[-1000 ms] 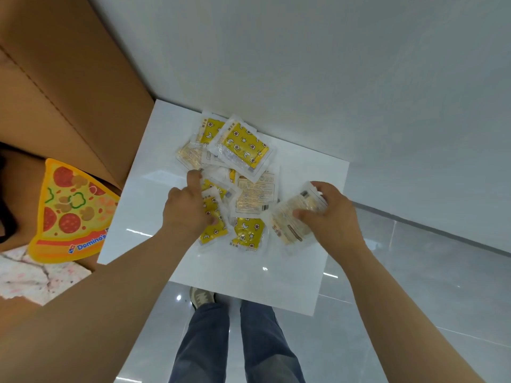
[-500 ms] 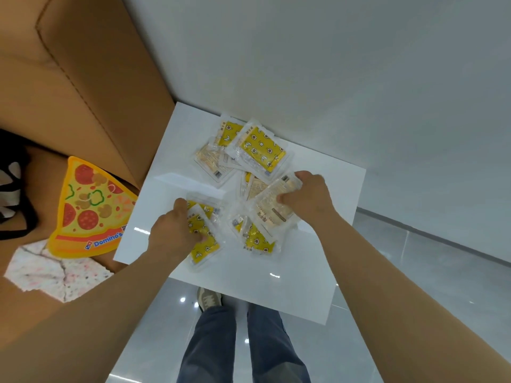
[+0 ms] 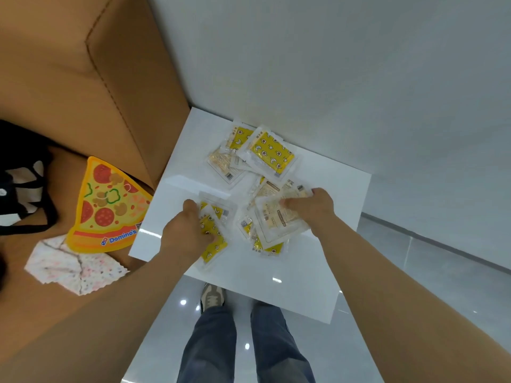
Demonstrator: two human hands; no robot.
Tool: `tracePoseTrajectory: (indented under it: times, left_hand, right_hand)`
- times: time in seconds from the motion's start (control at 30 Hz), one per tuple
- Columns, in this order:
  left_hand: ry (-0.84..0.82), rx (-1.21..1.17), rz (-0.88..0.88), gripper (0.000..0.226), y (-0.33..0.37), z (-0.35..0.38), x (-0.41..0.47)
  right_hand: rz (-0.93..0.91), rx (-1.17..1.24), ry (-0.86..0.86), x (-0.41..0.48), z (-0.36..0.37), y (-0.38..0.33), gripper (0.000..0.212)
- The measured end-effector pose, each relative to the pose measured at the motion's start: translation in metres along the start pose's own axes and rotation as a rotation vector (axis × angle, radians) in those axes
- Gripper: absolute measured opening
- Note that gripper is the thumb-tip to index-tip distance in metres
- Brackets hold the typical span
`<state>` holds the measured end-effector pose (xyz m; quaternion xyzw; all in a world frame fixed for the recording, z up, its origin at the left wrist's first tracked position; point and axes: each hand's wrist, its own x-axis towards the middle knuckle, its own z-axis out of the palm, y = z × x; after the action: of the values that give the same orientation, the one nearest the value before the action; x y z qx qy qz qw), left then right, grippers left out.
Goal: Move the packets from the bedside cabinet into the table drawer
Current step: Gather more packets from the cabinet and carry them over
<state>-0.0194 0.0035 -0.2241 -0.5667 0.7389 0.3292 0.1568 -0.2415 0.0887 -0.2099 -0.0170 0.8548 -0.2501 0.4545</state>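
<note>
Several yellow and clear packets lie on the white top of the bedside cabinet (image 3: pixel 318 286). My left hand (image 3: pixel 184 233) grips a small bunch of yellow packets (image 3: pixel 213 244) at the cabinet's left side. My right hand (image 3: pixel 311 207) pinches a pale clear packet (image 3: pixel 276 219) that lies over a few others in the middle. Further back, a loose pile of packets (image 3: pixel 265 153) rests near the wall, touched by neither hand. The table drawer is not in view.
A brown headboard (image 3: pixel 91 87) and bed edge stand left of the cabinet. A pizza-slice cushion (image 3: pixel 107 205), a patterned cloth (image 3: pixel 72 268) and a black-and-white bag (image 3: pixel 19 194) lie on the bed. My legs and a shoe (image 3: pixel 212 295) stand on the grey floor below.
My right hand moved left onto the middle packets and took hold of the pale one. My left hand drew its yellow packets toward the front left edge.
</note>
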Motion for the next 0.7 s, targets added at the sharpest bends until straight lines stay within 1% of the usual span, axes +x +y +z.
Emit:
tracePoseTrajectory:
  times: [0.03,0.07,0.1,0.2,0.3,0.47,0.53,0.63,0.7]
  left_hand:
    - [0.006,-0.004,-0.001,0.053,0.000,-0.004,-0.004]
    - [0.009,-0.002,0.004,0.050,0.000,-0.009,-0.008]
    - [0.007,0.005,0.015,0.046,0.000,-0.014,-0.013]
    - [0.002,0.049,0.064,0.033,0.003,-0.028,-0.028]
    - [-0.005,0.051,0.106,0.030,0.011,-0.048,-0.046]
    - [0.027,-0.027,0.195,0.037,0.037,-0.098,-0.083]
    - [0.039,-0.044,0.242,0.033,0.049,-0.123,-0.099]
    - [0.056,-0.050,0.344,0.022,0.067,-0.161,-0.127]
    - [0.059,-0.073,0.404,0.017,0.079,-0.183,-0.147]
  right_hand:
    - [-0.011,0.020,-0.018,-0.005,-0.003,0.003,0.026]
    - [-0.024,0.041,-0.028,-0.011,-0.007,0.005,0.020]
    - [-0.029,0.059,-0.026,-0.018,-0.011,0.009,0.018]
    - [-0.033,0.103,0.023,-0.039,-0.021,0.017,0.021]
    - [-0.053,0.165,0.027,-0.069,-0.032,0.022,0.019]
    - [-0.185,0.137,0.101,-0.134,-0.059,0.012,0.022]
    - [-0.242,0.147,0.122,-0.162,-0.072,0.004,0.018]
    - [-0.342,0.149,0.153,-0.209,-0.094,-0.009,0.009]
    - [-0.398,0.170,0.186,-0.241,-0.109,-0.017,0.013]
